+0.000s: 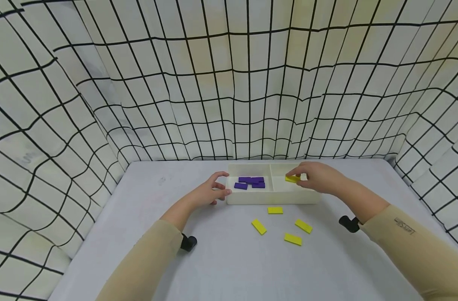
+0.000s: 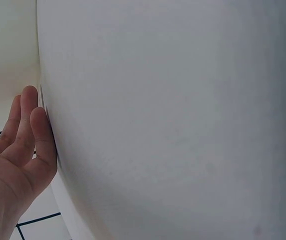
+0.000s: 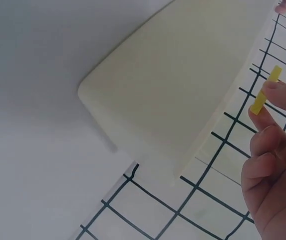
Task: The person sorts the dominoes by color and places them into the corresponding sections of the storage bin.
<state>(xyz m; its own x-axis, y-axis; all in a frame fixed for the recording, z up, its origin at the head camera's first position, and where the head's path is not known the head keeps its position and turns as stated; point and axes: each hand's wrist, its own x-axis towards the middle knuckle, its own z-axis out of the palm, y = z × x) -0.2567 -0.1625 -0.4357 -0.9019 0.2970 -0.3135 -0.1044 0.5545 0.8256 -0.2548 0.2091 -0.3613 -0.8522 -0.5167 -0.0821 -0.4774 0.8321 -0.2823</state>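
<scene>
A white two-compartment box point(image 1: 274, 198) stands near the far side of the table. My right hand point(image 1: 321, 177) is over its right compartment and pinches a small flat yellow block point(image 1: 292, 179) between thumb and fingertip. The right wrist view shows this yellow block point(image 3: 258, 102) on edge above the box rim. Several purple blocks point(image 1: 241, 186) lie in the left compartment, some overlapping. At the box's left end is my left hand point(image 1: 208, 193), its loosely extended fingers point(image 2: 29, 102) touching the end wall. Several more yellow blocks point(image 1: 275, 210) lie scattered on the table in front of the box.
The table point(image 1: 221, 259) has a white top. Black netting point(image 1: 247, 100) over pale walls surrounds its back and sides. A black wrist device point(image 1: 188, 243) shows at the left sleeve, and another black device point(image 1: 349, 224) at the right.
</scene>
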